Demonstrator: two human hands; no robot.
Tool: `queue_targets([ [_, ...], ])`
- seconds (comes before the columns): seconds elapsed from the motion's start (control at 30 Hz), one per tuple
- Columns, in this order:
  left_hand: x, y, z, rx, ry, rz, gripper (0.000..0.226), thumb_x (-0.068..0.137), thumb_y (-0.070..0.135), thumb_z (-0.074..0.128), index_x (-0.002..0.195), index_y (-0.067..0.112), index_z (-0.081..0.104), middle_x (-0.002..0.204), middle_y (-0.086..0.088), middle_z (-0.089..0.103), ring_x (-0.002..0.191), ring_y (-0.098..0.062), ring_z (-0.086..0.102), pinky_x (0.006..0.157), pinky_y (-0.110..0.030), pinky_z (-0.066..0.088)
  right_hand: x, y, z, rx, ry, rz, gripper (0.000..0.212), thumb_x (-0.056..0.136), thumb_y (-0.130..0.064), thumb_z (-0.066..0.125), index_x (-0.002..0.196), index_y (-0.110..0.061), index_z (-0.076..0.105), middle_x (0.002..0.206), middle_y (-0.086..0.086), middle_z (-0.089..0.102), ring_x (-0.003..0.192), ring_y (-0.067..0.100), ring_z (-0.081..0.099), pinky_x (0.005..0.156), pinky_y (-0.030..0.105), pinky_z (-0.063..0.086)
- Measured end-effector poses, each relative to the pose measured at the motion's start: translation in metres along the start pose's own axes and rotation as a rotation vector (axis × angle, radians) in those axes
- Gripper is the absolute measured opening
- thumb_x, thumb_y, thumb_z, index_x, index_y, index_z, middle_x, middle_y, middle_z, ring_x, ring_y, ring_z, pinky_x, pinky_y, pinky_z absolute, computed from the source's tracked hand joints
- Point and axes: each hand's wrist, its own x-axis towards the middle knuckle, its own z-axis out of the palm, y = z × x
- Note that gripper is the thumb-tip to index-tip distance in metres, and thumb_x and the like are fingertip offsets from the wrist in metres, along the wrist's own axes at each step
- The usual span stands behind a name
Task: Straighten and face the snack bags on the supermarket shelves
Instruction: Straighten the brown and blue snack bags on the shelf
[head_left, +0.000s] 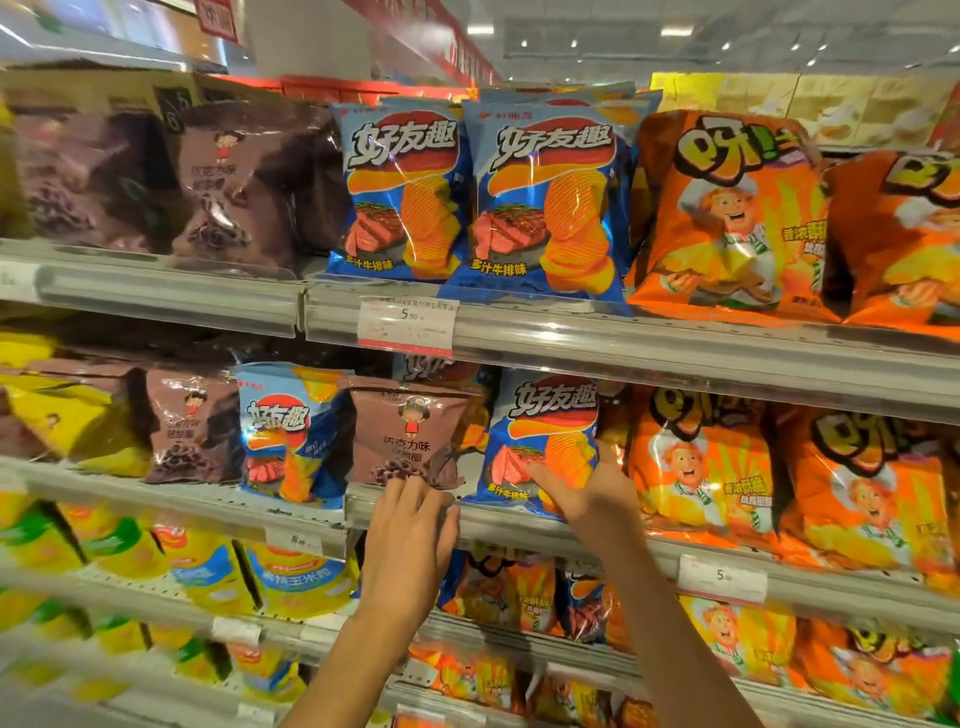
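Observation:
On the middle shelf a brown chocolate snack bag (402, 434) stands among blue chip bags. My left hand (410, 540) reaches up to its lower right corner and its fingertips pinch that corner. To the right stands a blue steak-flavour chip bag (545, 431), upright and facing out. My right hand (587, 493) lies on its lower right part, fingers spread flat over the front and thumb at the bag's right edge. Another blue chip bag (288, 436) stands left of the brown one, turned slightly.
The top shelf holds brown bags (244, 182), two blue chip bags (545, 202) and orange bags (727, 213). Orange bags (696, 467) fill the middle shelf's right side. Yellow bags (208, 566) sit lower left. Price tags (408, 325) hang on the shelf rails (675, 353).

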Motion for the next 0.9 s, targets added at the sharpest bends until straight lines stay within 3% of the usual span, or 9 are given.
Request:
queue_targets([
  [0.07,-0.001,0.0,-0.005,-0.047,-0.02,0.001,0.007,0.091,0.021,0.069,0.096,0.017,0.069,0.092,0.004,0.055,0.087,-0.02,0.05,0.073,-0.032,0.043,-0.014,-0.001,0.002,0.019,0.115,-0.09,0.086,0.082,-0.052,0.078,0.143,-0.002,0.046,0.117,0.017,0.068,0.106,0.033,0.065,0.089,0.042,0.054],
  [0.17,-0.007,-0.007,-0.014,-0.165,-0.037,-0.006,0.015,0.09,0.016,0.071,0.105,0.014,0.071,0.105,0.004,0.063,0.098,-0.016,0.059,0.082,-0.031,0.05,-0.033,-0.005,0.01,-0.081,0.447,-0.237,0.075,0.079,-0.027,0.087,0.135,0.011,0.054,0.117,0.027,0.064,0.112,0.041,0.06,0.094,0.045,0.052],
  [0.27,-0.017,-0.026,-0.023,-0.261,-0.009,-0.051,0.016,0.093,0.019,0.068,0.109,0.017,0.071,0.113,0.008,0.062,0.106,-0.008,0.058,0.091,-0.025,0.048,-0.045,-0.02,0.017,-0.023,0.565,-0.197,0.065,0.081,-0.023,0.083,0.135,0.001,0.057,0.13,0.02,0.06,0.125,0.035,0.049,0.099,0.038,0.041],
  [0.43,-0.015,-0.086,-0.041,-0.352,0.13,-0.203,0.022,0.095,0.036,0.054,0.105,0.021,0.066,0.105,0.014,0.059,0.102,-0.009,0.056,0.088,-0.022,0.043,-0.057,-0.049,0.051,0.052,0.552,-0.262,0.048,0.086,-0.027,0.076,0.129,-0.01,0.062,0.127,0.005,0.061,0.123,0.02,0.044,0.099,0.029,0.036],
  [0.6,0.001,-0.157,-0.056,-0.425,0.223,-0.33,0.013,0.093,0.029,0.063,0.102,0.021,0.063,0.103,0.009,0.058,0.099,-0.014,0.055,0.085,-0.027,0.042,-0.07,-0.088,0.091,0.071,0.62,-0.297,0.057,0.084,-0.028,0.08,0.133,-0.008,0.059,0.129,0.005,0.059,0.127,0.022,0.047,0.107,0.031,0.037],
  [0.7,0.014,-0.194,-0.061,-0.478,0.231,-0.377,0.025,0.089,0.017,0.073,0.109,0.021,0.059,0.104,0.006,0.053,0.097,-0.013,0.052,0.086,-0.02,0.038,-0.073,-0.105,0.111,0.241,0.419,-0.143,0.072,0.084,-0.057,0.073,0.145,-0.033,0.045,0.14,-0.014,0.048,0.132,0.009,0.042,0.11,0.039,0.038],
  [0.77,0.021,-0.215,-0.059,-0.504,0.199,-0.387,0.038,0.083,0.015,0.077,0.115,0.016,0.056,0.105,0.004,0.053,0.092,-0.001,0.05,0.086,-0.008,0.036,-0.069,-0.111,0.122,0.322,0.3,-0.067,0.093,0.073,-0.072,0.072,0.152,-0.041,0.033,0.154,-0.016,0.039,0.142,0.01,0.037,0.116,0.043,0.036],
  [0.83,0.028,-0.231,-0.055,-0.566,0.128,-0.401,0.049,0.081,0.024,0.08,0.121,0.02,0.053,0.107,0.002,0.055,0.093,0.006,0.052,0.083,-0.003,0.036,-0.061,-0.112,0.132,0.361,0.253,-0.048,0.11,0.063,-0.069,0.077,0.156,-0.035,0.029,0.157,-0.009,0.039,0.144,0.013,0.038,0.118,0.046,0.036],
  [0.9,0.034,-0.24,-0.051,-0.717,0.036,-0.42,0.054,0.078,0.028,0.082,0.119,0.042,0.049,0.112,0.01,0.06,0.099,0.007,0.058,0.083,-0.005,0.042,-0.053,-0.113,0.137,0.401,0.198,-0.059,0.106,0.061,-0.059,0.084,0.151,-0.033,0.033,0.144,-0.014,0.051,0.132,0.0,0.05,0.112,0.036,0.044],
])
